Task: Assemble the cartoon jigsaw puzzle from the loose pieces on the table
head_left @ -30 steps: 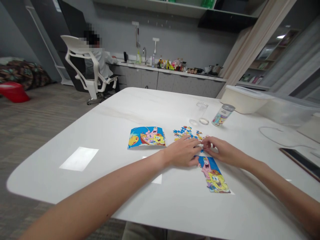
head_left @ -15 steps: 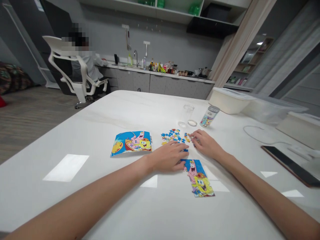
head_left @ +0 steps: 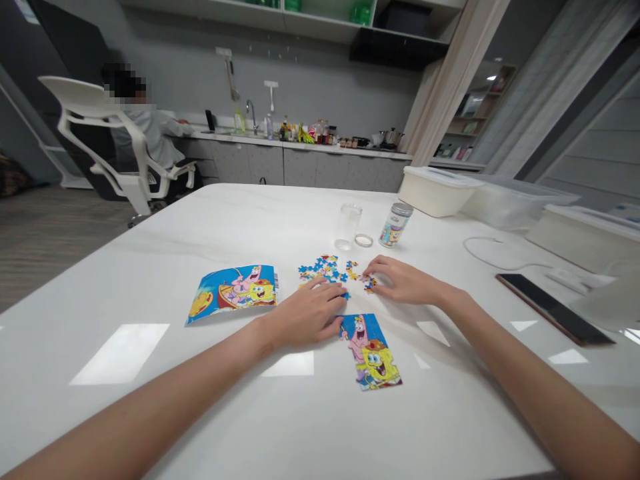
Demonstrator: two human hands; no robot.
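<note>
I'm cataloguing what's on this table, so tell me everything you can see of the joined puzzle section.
The joined puzzle section lies flat, picture side up, on the white table. It looks like printed card: pink Patrick above yellow SpongeBob, with blue behind. It is an upright strip, slightly slanted, its right edge straight and its left edge irregular, with knobs. The left hand's thumb is at its upper left; contact is unclear.

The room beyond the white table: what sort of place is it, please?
Most likely a kitchen area: a tap stands at the counter, with a cooking pot toward its right end and bottles between them.
</note>
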